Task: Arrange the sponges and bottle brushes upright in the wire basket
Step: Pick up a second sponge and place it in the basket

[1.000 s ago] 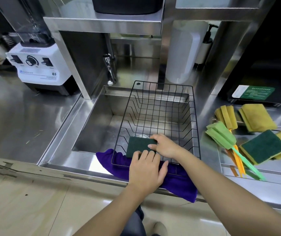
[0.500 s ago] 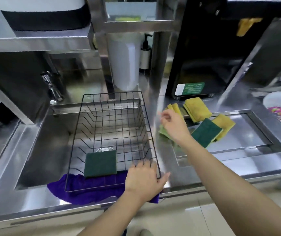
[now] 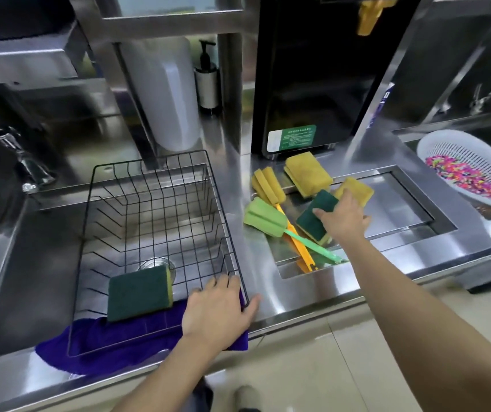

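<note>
A black wire basket (image 3: 223, 215) sits in the left sink on a purple cloth (image 3: 119, 343). One green-faced sponge (image 3: 138, 292) leans upright against its near wall. My left hand (image 3: 217, 310) grips the basket's near right corner. My right hand (image 3: 343, 217) rests on a green-and-yellow sponge (image 3: 312, 217) lying in the shallow tray to the right, fingers closing over it. A yellow sponge (image 3: 357, 190) lies just behind that hand, another yellow sponge (image 3: 308, 173) further back. A yellow bottle brush (image 3: 268, 185) and a green bottle brush (image 3: 263, 218) lie flat between basket and sponges.
A steel faucet (image 3: 21, 162) stands at the back left of the sink. A white jug (image 3: 167, 93) and pump bottle (image 3: 207, 78) stand behind the basket. A black appliance (image 3: 312, 72) backs the tray. A white colander (image 3: 467, 171) with coloured bits sits far right.
My right hand left the sponge standing in the basket, swept right past the brushes and landed on the green-and-yellow sponge. My left hand stayed on the basket's corner. The view swung right.
</note>
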The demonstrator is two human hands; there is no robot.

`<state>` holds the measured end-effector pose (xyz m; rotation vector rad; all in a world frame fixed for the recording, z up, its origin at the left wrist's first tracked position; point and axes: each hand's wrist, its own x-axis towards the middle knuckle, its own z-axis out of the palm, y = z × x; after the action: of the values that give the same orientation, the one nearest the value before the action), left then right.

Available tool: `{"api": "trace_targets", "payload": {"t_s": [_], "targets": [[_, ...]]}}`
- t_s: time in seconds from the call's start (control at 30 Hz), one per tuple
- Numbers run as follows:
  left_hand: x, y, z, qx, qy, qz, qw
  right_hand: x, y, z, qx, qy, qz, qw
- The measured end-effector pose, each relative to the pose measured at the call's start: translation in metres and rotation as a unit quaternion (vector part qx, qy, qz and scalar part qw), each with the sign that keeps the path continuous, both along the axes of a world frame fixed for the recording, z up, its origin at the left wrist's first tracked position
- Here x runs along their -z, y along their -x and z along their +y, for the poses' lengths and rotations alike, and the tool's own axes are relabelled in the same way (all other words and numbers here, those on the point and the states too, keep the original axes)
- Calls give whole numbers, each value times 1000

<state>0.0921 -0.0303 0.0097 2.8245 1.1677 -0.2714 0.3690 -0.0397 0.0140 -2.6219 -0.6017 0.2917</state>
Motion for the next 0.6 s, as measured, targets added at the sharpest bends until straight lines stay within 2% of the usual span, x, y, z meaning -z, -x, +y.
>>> {"api": "trace_targets", "payload": {"t_s": [0.1,0.17,0.3,0.4,0.5,0.6], "targets": [[-1,-1,1,-2,-2,0,1000,-4,2,3,11,-26,3,1000],[-2,-1,1,-1,-8,4,1000,-11,3,7,34,-116,46,992],[-4,-1,1,3,-9,5,1000,-43,10,20,109,-323,74,937],[-5,2,1,11,-10,-4,1000,-69,29,34,94,-423,140,890],[-3,6,3,35,-8,-15,999,-83,59,54,49,-455,191,868],[-1,15,8,58,-13,-22,998,-83,93,72,14,-449,289,845]]}}
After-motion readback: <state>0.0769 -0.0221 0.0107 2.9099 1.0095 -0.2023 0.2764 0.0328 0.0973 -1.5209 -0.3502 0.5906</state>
